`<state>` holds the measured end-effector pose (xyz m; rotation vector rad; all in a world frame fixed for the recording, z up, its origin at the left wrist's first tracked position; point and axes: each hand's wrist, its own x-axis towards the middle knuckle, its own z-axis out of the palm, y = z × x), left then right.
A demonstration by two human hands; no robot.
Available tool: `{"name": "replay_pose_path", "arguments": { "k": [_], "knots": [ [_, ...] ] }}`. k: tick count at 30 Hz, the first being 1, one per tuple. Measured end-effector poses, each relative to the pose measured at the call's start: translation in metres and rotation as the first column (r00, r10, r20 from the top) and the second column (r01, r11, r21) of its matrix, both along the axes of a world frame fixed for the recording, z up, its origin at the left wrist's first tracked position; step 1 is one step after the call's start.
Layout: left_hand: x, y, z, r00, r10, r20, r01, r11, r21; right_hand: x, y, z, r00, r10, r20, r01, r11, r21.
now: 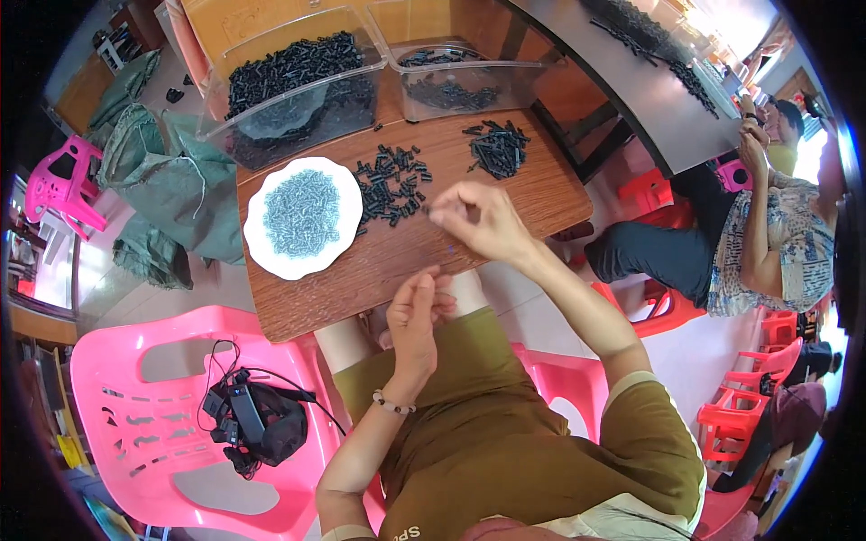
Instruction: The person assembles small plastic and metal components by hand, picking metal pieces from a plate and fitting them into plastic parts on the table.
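Observation:
My right hand is over the wooden table, thumb and fingertips pinched together at the right edge of a loose pile of small black tube-like pieces. A small dark piece shows at its fingertips. Closer to my body, my left hand is raised over my lap at the table's near edge, its thumb pressed to curled fingers. What it holds, if anything, is too small to make out. A white scalloped plate full of small clear, silvery pieces stands left of the black pile. Longer black pieces lie heaped at the right.
Two clear plastic bins with black pieces stand at the table's far side. A pink chair at the left carries a black bag with cables. Green sacks stand behind it. Another person sits at a dark table on the right.

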<state>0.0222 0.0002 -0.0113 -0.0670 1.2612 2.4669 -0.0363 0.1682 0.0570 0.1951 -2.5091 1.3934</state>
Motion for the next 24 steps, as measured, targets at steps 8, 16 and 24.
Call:
{"name": "replay_pose_path", "arguments": {
  "k": [8,16,24],
  "knots": [
    [-0.003,-0.001,0.003,0.998,0.056,0.014,-0.057,0.997,0.047,0.053,-0.015,-0.007,0.939,0.208,-0.273,-0.117,0.942,0.316],
    [-0.005,-0.004,0.018,0.979,0.183,0.09,-0.195,0.971,0.141,0.033,-0.013,0.003,0.988,0.133,-0.075,-0.121,0.981,0.151],
    [-0.007,-0.006,0.008,0.982,0.167,0.083,-0.18,0.966,0.185,-0.065,-0.04,-0.009,0.959,0.226,-0.171,-0.221,0.974,0.047]
  ]
}}
